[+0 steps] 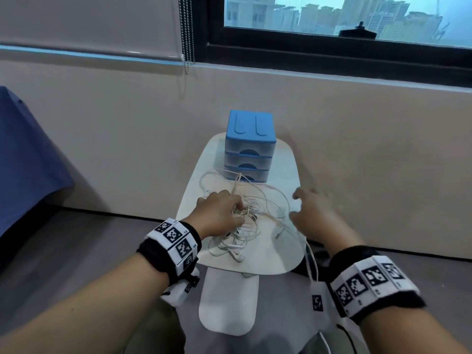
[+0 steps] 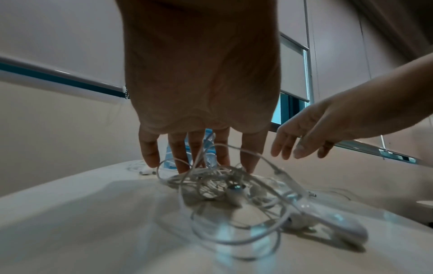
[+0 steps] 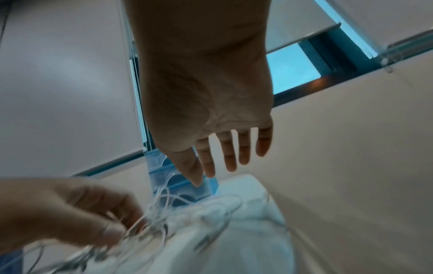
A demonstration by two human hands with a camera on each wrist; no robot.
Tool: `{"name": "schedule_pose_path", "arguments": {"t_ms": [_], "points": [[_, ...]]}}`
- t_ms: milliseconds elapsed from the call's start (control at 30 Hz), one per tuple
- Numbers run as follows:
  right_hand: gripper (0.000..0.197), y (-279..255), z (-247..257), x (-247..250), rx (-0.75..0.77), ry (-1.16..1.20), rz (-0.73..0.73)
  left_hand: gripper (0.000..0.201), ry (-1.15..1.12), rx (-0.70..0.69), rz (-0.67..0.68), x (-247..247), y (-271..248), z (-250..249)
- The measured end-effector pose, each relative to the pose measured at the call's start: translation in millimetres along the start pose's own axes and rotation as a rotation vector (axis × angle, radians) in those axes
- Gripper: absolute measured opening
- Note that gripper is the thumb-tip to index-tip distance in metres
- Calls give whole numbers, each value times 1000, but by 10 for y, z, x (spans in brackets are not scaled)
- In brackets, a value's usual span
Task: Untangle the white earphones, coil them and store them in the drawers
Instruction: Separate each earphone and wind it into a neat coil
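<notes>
On the small table point(image 1: 281, 261), in front of the drawers point(image 1: 249, 149), the earphones point(image 1: 245, 221) lie tangled: nothing is coiled or stored. Left hand point(image 1: 219, 213) pinches the knot; right hand point(image 1: 314, 213) hovers, fingers spread.

Left wrist view: loops point(image 2: 234, 185) run every way, no single axis.

Right wrist view: right hand point(image 3: 211, 111) is empty.

This looks like a room in a high-rise flat or office. A dark-framed window point(image 1: 332, 47) looks out on tower blocks, with a roller blind point(image 1: 89, 24) drawn beside it and a bead chain point(image 1: 187, 34) hanging down. The walls are plain beige and the floor grey. A small white counter point(image 1: 281, 175) carries a blue plastic drawer unit point(image 1: 250, 146). Blue cloth point(image 1: 25, 162) drapes at the left.
</notes>
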State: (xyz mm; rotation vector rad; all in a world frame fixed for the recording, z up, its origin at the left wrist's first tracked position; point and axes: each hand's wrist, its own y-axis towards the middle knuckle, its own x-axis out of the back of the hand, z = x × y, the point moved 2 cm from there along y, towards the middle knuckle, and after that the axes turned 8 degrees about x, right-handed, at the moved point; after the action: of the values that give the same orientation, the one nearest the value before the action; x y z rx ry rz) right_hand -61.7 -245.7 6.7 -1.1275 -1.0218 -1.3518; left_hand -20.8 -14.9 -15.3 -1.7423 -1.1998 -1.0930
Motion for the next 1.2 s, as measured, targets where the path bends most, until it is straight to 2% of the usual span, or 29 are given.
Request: {"name": "schedule_pose_path", "arguments": {"t_ms": [67, 133, 267, 333, 400, 467, 600, 700, 800, 867, 900, 1000, 1067, 1200], "points": [[36, 11, 161, -147, 105, 25, -18, 30, -4, 2, -1, -14, 16, 14], [32, 55, 275, -309, 162, 156, -25, 27, -20, 1, -13, -6, 31, 14], [15, 146, 334, -576, 121, 258, -79, 16, -94, 7, -62, 52, 41, 15], [3, 174, 329, -645, 71, 332, -135, 22, -111, 0, -61, 83, 52, 26], [9, 202, 280, -688, 8, 459, -177, 38, -88, -11, -31, 105, 75, 30], [11, 218, 235, -706, -20, 567, -170, 46, -38, -26, -18, 116, 120, 20], [8, 180, 162, -679, 9, 811, -149, 25, 33, -83, -138, 170, 218, -70], [8, 155, 125, -670, 7, 938, -145, 12, 157, -192, -190, 189, 287, -161], [10, 166, 124, -673, -10, 983, -141, 8, 246, -294, -151, 166, 330, -258], [10, 172, 123, -666, -22, 1014, -132, 17, 255, -331, -158, 169, 341, -306], [10, 176, 119, -665, -24, 1035, -127, 21, 243, -339, -152, 178, 347, -319], [10, 185, 102, -658, -34, 1084, -113, 11, 227, -318, -77, 200, 378, -343], [10, 205, 100, -664, -43, 1087, -105, 19, 177, -257, -31, 218, 405, -317], [10, 220, 95, -668, -35, 1094, -100, 17, 177, -237, -49, 228, 443, -272]]}}
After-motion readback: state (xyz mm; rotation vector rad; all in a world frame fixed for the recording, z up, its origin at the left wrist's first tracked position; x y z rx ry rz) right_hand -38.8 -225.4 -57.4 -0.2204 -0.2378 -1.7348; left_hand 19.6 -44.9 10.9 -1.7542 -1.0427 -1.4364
